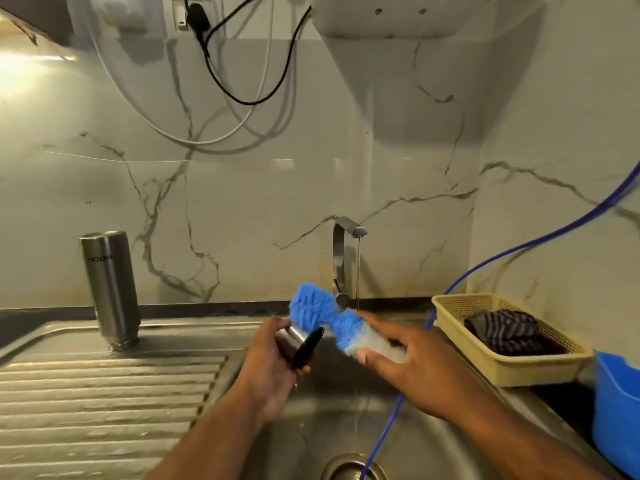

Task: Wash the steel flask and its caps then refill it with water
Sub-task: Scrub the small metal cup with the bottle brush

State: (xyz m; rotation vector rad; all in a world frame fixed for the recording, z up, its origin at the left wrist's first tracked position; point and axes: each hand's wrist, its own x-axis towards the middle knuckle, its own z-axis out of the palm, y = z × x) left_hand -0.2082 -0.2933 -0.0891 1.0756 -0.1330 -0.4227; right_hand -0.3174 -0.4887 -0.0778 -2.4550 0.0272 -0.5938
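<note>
Left hand [268, 362] grips cap [300, 344]; right hand [412, 365] holds, seemingly, a sponge [322, 315].

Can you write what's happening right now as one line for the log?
left hand: holds steel cap | right hand: holds blue sponge brush | flask: upside down on drainboard | tap: running

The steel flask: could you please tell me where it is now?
In the head view, the steel flask stands mouth-down on the drainboard, to the left of the sink.
</note>
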